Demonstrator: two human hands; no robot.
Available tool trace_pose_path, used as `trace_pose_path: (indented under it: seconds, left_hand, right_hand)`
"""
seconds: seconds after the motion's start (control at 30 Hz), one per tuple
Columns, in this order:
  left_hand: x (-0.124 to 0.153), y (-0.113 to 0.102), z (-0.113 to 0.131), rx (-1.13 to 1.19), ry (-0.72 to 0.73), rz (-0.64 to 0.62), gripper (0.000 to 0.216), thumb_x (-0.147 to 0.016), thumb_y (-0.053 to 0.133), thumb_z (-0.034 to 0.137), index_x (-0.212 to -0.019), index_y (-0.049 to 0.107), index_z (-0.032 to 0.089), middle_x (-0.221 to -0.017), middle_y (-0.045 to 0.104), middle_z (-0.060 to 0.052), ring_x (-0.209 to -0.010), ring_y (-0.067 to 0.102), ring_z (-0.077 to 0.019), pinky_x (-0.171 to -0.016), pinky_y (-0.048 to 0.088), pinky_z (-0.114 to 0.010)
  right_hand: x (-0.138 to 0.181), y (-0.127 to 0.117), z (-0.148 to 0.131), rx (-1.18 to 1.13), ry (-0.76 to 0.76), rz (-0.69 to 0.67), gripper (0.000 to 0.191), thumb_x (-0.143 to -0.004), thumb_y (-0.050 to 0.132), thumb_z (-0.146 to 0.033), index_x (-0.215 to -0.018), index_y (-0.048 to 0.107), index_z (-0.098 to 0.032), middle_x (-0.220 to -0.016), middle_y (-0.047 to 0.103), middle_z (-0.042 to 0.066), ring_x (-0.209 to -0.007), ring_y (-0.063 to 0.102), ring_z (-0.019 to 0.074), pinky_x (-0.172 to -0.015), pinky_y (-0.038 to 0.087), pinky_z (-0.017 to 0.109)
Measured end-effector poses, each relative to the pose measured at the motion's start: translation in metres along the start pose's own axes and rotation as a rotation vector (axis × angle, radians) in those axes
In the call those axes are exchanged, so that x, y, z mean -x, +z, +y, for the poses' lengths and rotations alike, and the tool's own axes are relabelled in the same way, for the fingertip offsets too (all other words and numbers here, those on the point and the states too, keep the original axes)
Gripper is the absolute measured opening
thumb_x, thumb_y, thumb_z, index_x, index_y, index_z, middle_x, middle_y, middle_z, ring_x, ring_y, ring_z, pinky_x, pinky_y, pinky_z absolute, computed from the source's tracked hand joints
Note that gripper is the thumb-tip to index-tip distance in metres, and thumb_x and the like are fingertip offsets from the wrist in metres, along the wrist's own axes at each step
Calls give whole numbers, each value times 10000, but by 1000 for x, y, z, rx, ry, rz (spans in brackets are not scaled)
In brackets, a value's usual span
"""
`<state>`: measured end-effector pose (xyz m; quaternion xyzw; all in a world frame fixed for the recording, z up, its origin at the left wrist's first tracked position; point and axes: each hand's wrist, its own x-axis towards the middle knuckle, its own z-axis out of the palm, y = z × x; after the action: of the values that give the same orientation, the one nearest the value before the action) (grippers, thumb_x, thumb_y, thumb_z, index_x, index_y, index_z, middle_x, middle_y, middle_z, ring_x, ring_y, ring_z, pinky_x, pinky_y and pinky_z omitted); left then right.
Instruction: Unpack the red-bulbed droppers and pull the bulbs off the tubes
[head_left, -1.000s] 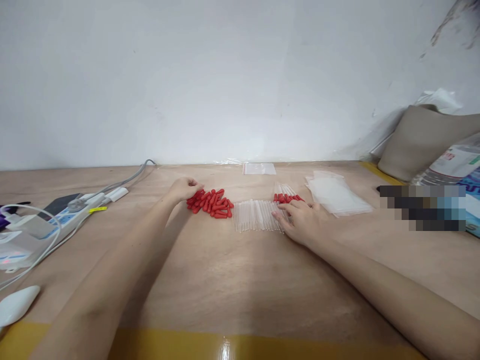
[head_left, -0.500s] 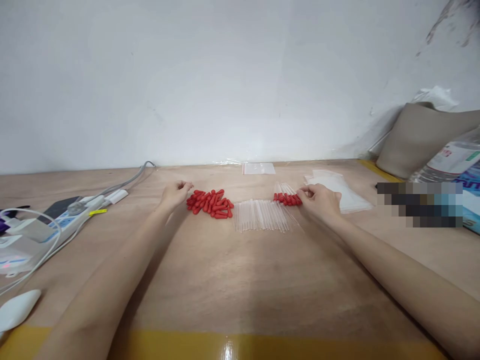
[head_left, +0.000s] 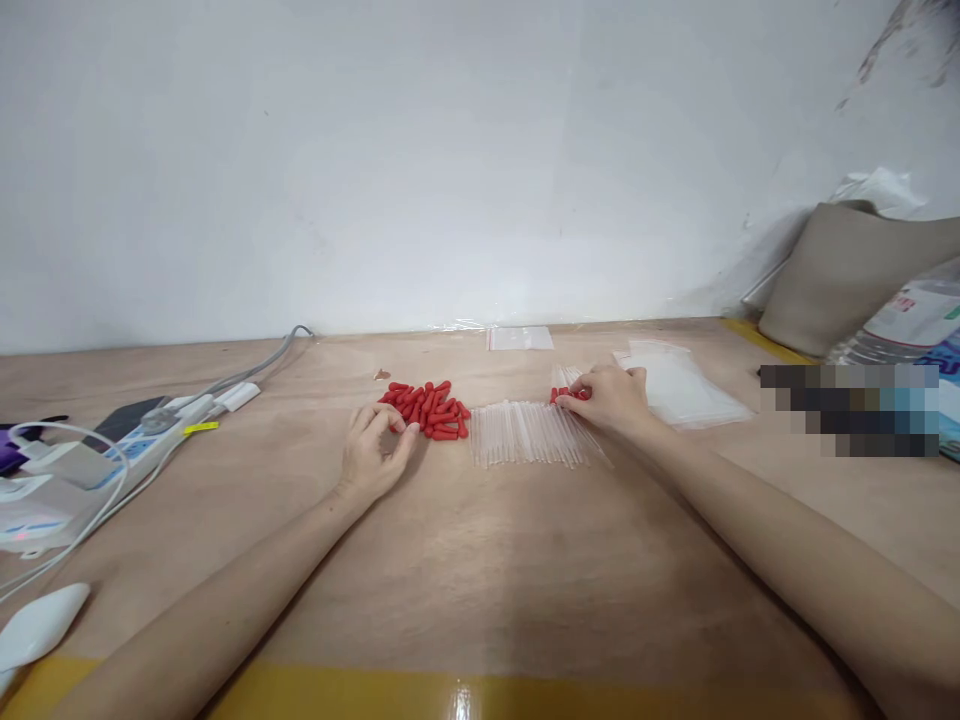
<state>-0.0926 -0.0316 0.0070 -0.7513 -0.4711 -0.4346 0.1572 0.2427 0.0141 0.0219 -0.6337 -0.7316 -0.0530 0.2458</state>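
Note:
A loose pile of red rubber dropper bulbs (head_left: pixel 444 408) lies left of centre on the table. My left hand (head_left: pixel 375 445) is at the near left edge of the pile, fingers curved over some bulbs and thumb apart from them. Beside the pile, thin clear tubes (head_left: pixel 525 435) lie side by side in a row. Behind the row's right end is a smaller group of clear tubes (head_left: pixel 568 375) with red bulbs at their near ends. My right hand (head_left: pixel 611 395) has its fingertips closed around bulbs of this group, partly hiding them.
Clear plastic bags (head_left: pixel 686 385) lie right of my right hand, and one small zip bag (head_left: pixel 520 339) lies by the wall. A power strip (head_left: pixel 142 450) with cables is at the left. A grey-brown container (head_left: pixel 840 280) and a plastic bottle (head_left: pixel 904 325) stand at the right.
My left hand has come nearer and right, from behind the pile's left end onto its near edge. My right hand has shifted slightly left over the bulbs. A small brownish scrap is now uncovered behind the pile.

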Motion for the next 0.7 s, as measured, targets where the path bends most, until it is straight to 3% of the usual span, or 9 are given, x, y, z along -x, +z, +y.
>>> trace_pose_path:
  seconds: [0.17, 0.37, 0.5, 0.6, 0.7]
  left_hand:
    - [-3, 0, 7, 45, 86, -35, 126, -741, 579, 231, -660, 497, 181, -778, 547, -24, -801, 518, -167, -764, 396, -324]
    - [-2, 5, 22, 83, 193, -163, 133, -765, 555, 241, -663, 495, 181, -765, 564, -27, -746, 505, -158, -718, 403, -319]
    - [-3, 11, 34, 122, 238, -168, 77, -784, 537, 236, -838, 557, 186, -869, 590, -48, -831, 520, -178, -772, 405, -342]
    - [-5, 19, 47, 134, 296, -137, 256, -791, 537, 239, -1041, 545, 188, -1037, 575, -81, -977, 502, -208, -843, 386, -369]
    - [-7, 28, 60, 114, 341, -143, 249, -797, 543, 256, -1040, 572, 211, -1045, 592, -70, -981, 501, -210, -834, 375, -370]
  right_hand:
    - [-3, 0, -7, 49, 12, 34, 350, -776, 452, -413, -571, 651, -210, -644, 623, 44, -756, 507, 208, -673, 200, 346]
    - [9, -12, -17, -144, 58, 150, 331, -815, 431, -363, -620, 649, -208, -635, 628, 18, -679, 519, 170, -690, 240, 337]
    - [36, -12, -30, -285, -187, 197, 202, -824, 470, -311, -894, 646, -241, -779, 665, -3, -726, 543, 151, -780, 261, 342]
    - [55, -8, -40, -310, -367, 176, 173, -834, 475, -275, -883, 631, -222, -807, 665, 9, -773, 546, 153, -813, 259, 348]
    - [65, -4, -45, -326, -446, 155, 155, -843, 466, -252, -864, 614, -210, -805, 663, 15, -789, 542, 154, -813, 262, 352]
